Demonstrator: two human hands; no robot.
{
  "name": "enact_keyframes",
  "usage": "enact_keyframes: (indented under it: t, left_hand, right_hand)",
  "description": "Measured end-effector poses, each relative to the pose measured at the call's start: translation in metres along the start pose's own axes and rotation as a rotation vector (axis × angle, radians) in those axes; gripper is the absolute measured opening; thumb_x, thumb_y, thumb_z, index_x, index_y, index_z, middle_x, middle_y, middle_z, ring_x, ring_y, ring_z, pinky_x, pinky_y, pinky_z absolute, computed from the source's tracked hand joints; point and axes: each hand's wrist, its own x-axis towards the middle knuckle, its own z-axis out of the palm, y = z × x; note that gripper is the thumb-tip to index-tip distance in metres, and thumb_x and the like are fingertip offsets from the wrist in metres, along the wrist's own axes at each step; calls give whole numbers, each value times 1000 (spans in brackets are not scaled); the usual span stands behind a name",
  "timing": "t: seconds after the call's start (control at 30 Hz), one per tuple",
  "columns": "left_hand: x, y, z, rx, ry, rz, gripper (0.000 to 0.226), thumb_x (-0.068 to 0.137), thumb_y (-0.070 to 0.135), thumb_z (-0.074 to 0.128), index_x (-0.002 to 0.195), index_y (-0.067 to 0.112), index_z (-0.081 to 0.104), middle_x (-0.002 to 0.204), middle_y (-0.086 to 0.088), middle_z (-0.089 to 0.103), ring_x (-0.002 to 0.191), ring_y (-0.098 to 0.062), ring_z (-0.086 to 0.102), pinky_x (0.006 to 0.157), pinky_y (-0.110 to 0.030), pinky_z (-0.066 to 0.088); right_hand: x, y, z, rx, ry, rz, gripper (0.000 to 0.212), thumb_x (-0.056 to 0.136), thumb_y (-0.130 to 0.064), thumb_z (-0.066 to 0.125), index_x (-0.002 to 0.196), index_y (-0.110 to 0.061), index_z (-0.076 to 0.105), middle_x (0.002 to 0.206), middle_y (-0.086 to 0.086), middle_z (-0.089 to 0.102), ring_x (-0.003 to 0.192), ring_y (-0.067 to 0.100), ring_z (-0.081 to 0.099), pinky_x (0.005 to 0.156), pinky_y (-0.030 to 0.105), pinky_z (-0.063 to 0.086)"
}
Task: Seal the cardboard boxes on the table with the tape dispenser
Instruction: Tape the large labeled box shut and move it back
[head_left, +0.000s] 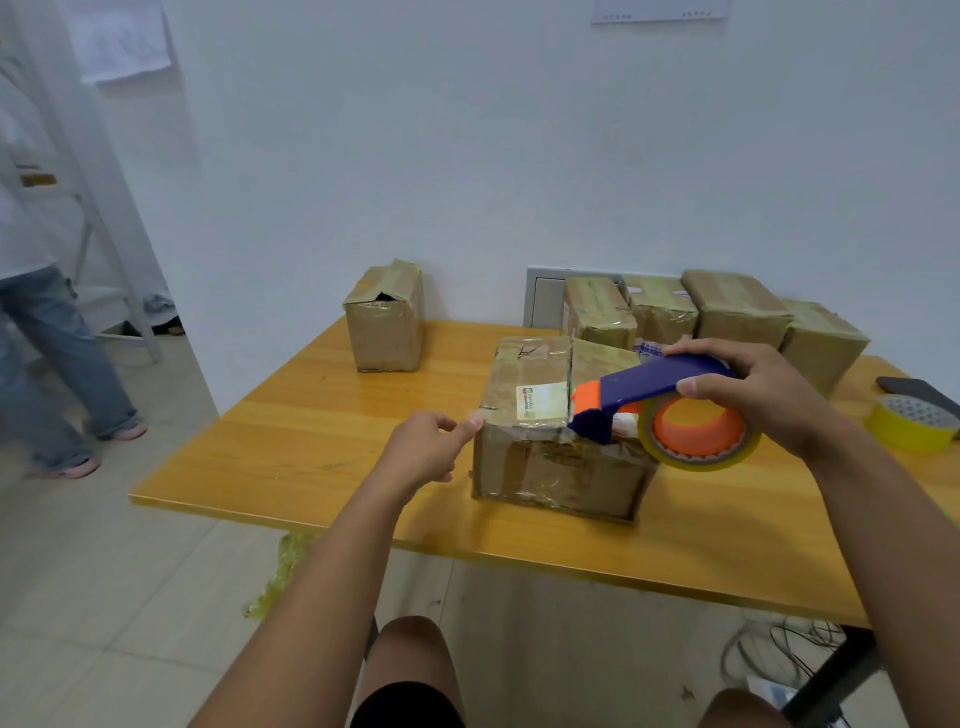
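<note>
I see the brown tape-wrapped cardboard box (563, 426) mid-table on the yellow wooden table (291, 447). My right hand (753, 400), at the box's three o'clock, grips the blue-and-orange plastic tape dispenser (660, 400), whose nose meets the box's near top edge. My left hand (426, 447), at nine o'clock, has its fingers curled, fingertips touching the box's corner; whether it pinches anything I cannot tell.

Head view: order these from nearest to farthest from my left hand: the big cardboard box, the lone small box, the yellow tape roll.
1. Big cardboard box, touching the left hand.
2. Lone small box, far left.
3. Yellow tape roll, far right edge.
</note>
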Motion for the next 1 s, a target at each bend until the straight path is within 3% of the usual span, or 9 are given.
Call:
enact_keyframes:
  t: [0.07, 0.13, 0.23, 0.3, 0.47, 0.63, 0.73, 0.83, 1.0]
  left_hand:
    - [0, -4, 0, 62, 25, -27, 68, 89, 63, 55, 134, 12, 53, 98, -3, 66, 81, -16, 67, 78, -37, 59]
    - [0, -7, 6, 81, 128, 74, 61, 91, 59, 55, 136, 18, 53, 102, 2, 63, 90, -14, 64, 82, -33, 55]
    - [-5, -10, 22, 161, 331, 450, 44, 96, 41, 56, 136, 22, 54, 126, 2, 58, 113, -12, 53, 91, -25, 44]
    - [-9, -16, 37, 260, 353, 639, 42, 97, 35, 56, 136, 19, 55, 137, 2, 54, 126, -11, 47, 102, -28, 42]
    - [-11, -36, 58, 441, 393, 687, 57, 93, 39, 60, 144, 20, 45, 150, -3, 44, 134, -19, 44, 108, -33, 35]
    - [-8, -24, 61, 676, 442, 853, 68, 91, 48, 58, 151, 26, 33, 159, -4, 28, 150, -24, 15, 121, -42, 13]
    - [-1, -12, 68, 700, 352, 958, 65, 89, 43, 65, 146, 21, 43, 152, -3, 42, 144, -23, 32, 117, -39, 28]
    - [3, -10, 73, 684, 355, 975, 53, 85, 39, 72, 132, 20, 57, 133, -2, 61, 123, -22, 55, 101, -36, 45]
    - [1, -8, 74, 677, 361, 949, 45, 86, 35, 71, 127, 22, 59, 125, 0, 64, 116, -21, 58, 96, -37, 46]
  right_hand:
    - [1, 0, 0, 4, -6, 4, 41, 72, -42, 67, 112, -40, 65, 111, -38, 56, 108, 5, 57, 81, 28, 47]
    - [2, 0, 0, -2, -7, 2, 40, 72, -43, 67, 112, -40, 65, 111, -37, 56, 107, 5, 58, 81, 28, 47]
    - [4, 0, 2, -23, -8, 5, 44, 72, -43, 67, 115, -38, 64, 116, -28, 57, 105, 9, 58, 81, 29, 47]
    - [5, 0, 2, -29, -12, 10, 46, 71, -44, 68, 116, -36, 65, 117, -24, 59, 105, 11, 59, 81, 31, 47]
    - [5, 1, 1, -35, -13, 10, 49, 69, -49, 70, 117, -37, 65, 118, -20, 60, 105, 13, 60, 83, 33, 49]
    - [5, 1, 2, -22, -6, 14, 52, 67, -50, 70, 117, -34, 66, 118, -21, 58, 104, 13, 59, 80, 29, 48]
    - [5, 3, 1, -11, -3, 16, 49, 71, -44, 67, 119, -32, 65, 119, -18, 59, 104, 15, 60, 78, 29, 48]
    - [5, 3, 0, -7, 1, 26, 51, 71, -44, 67, 120, -31, 65, 120, -22, 56, 105, 14, 59, 77, 28, 48]
    - [2, 6, -3, -4, 0, 29, 49, 70, -48, 68, 118, -38, 64, 117, -29, 54, 108, 12, 57, 80, 31, 52]
